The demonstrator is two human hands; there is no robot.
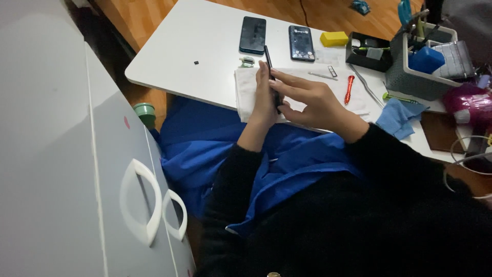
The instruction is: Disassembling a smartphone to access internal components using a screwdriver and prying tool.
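White table fills upper centre | I see left hand and right hand both gripping thin black phone edge-on at centre | lower phone hidden by fingers.

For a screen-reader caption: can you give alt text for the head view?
Both hands, the left hand and the right hand, hold a thin dark phone edge-on over a white cloth on a white table. Two more phones, a red screwdriver lie nearby.

Left hand upright, fingers closed in a grip; right hand meets it, fingers spread
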